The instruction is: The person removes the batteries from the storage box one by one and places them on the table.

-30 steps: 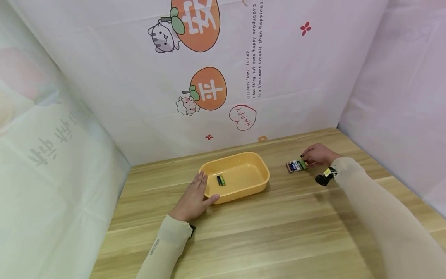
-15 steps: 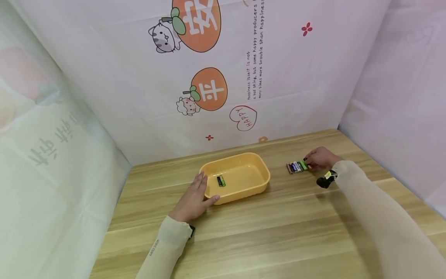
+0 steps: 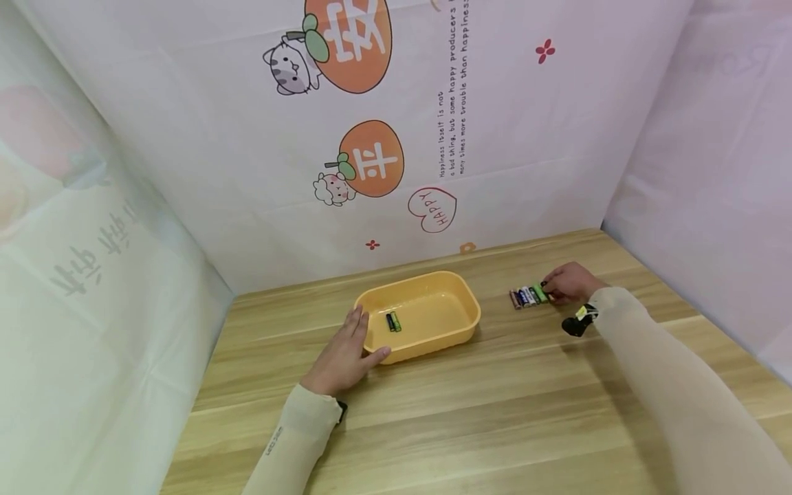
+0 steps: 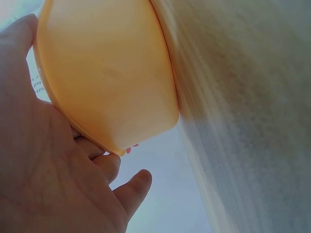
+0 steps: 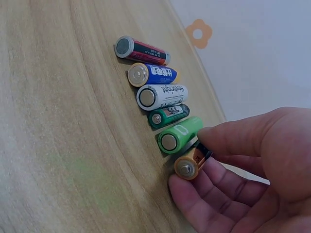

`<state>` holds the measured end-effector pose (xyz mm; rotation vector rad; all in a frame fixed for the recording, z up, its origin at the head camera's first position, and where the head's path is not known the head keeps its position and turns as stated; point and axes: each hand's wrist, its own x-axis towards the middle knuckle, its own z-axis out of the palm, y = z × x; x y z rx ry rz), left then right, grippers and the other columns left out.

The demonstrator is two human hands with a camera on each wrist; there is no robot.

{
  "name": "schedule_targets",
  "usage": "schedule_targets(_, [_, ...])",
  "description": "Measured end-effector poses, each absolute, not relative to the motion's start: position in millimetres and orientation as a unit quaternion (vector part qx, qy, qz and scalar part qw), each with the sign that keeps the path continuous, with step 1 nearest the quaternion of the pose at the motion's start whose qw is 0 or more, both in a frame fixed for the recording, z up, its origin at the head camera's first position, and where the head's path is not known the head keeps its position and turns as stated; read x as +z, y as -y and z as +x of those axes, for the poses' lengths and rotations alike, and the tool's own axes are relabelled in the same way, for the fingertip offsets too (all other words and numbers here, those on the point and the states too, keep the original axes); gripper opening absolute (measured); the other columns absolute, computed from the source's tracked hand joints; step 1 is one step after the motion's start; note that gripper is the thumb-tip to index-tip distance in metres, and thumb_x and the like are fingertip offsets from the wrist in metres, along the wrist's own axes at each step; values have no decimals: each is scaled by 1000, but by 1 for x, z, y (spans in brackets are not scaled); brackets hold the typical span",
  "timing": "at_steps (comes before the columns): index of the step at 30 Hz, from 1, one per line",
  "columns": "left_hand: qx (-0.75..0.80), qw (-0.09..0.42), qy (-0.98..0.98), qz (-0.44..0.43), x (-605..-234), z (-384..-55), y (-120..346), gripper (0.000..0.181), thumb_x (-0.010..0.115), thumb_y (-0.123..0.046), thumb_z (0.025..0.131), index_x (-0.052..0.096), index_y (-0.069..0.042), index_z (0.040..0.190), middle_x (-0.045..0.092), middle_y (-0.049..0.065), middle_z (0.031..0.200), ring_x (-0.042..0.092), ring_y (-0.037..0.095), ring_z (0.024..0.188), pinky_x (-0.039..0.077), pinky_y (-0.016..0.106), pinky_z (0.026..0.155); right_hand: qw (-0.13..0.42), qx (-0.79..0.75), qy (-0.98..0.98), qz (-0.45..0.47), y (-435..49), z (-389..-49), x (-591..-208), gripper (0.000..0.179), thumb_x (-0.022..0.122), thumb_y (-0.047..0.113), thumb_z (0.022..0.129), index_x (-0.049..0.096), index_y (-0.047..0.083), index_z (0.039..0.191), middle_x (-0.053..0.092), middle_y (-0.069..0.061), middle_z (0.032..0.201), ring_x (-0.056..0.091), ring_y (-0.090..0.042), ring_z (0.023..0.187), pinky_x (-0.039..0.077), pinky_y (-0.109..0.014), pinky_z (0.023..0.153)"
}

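A yellow plastic basin [image 3: 433, 344] stands on the table with two small batteries [image 3: 393, 322], one dark and one green, lying inside. My left hand [image 3: 340, 352] rests on its left end, straight fingers over the rim and thumb along the front; the left wrist view shows the basin's outer wall [image 4: 112, 73] beside the palm. At the right, my right hand [image 5: 243, 170] pinches a gold-and-black battery [image 5: 190, 162] between thumb and fingers. This battery is at the near end of a row, right beside a light green battery [image 5: 180, 135].
The row continues with a dark green battery [image 5: 168, 116], a white battery [image 5: 163, 96], a blue battery [image 5: 156, 74] and a red-and-black battery [image 5: 146, 51]. Printed white cloth [image 3: 507, 137] hangs behind and at both sides of the wooden table [image 3: 470, 419].
My right hand has shifted slightly right and toward me at the end of the battery row, baring more of the light green battery. The left hand and the basin stay in place.
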<state>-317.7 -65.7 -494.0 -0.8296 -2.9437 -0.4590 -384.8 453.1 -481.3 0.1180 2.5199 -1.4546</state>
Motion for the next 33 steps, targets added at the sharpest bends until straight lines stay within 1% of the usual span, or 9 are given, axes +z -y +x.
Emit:
schedule_targets(4, [-151,26,951,-267,-494,-318,66,100,31,-75,91,14,0,155,1,12,162,0,24,148,15,41,116,110,-489,-864,42,-455,-387,-484,40,61,-1,90,49,-23,122,65,-10,87,61,-15,74,58,-37,69])
schedule_targets(9, [-152,22,951,-268,-494,-317,66,100,31,-75,91,13,1,154,1,13,162,1,25,148,15,41,116,107,-479,-870,40,-454,-388,-485,40,60,-1,90,50,-22,121,64,-21,96,60,-16,75,57,-37,68])
schedule_targets(12, [-152,17,951,-267,-493,-317,65,100,31,-75,91,12,0,154,0,12,162,0,25,148,14,41,116,103,-473,-874,43,-452,-387,-484,40,61,-1,89,50,-22,121,63,-24,99,60,-15,74,57,-36,67])
schedule_targets(18, [-151,21,952,-267,-494,-318,66,99,32,-74,92,12,0,155,1,13,162,-2,23,147,14,40,116,100,-459,-882,41,-450,-386,-481,38,61,-2,88,52,-22,119,64,-21,94,60,-15,72,57,-35,65])
schedule_targets(24, [-154,19,951,-267,-493,-318,65,100,32,-75,91,12,0,154,0,12,162,-1,23,147,14,40,116,106,-454,-884,39,-450,-386,-481,38,60,-1,90,51,-22,120,64,-21,95,60,-16,75,57,-35,67])
schedule_targets(33, [-154,24,950,-269,-493,-317,65,100,32,-74,92,12,0,154,1,12,162,0,25,148,15,41,116,107,-461,-880,37,-449,-384,-479,38,57,0,91,49,-23,121,64,-17,93,60,-15,74,57,-34,68])
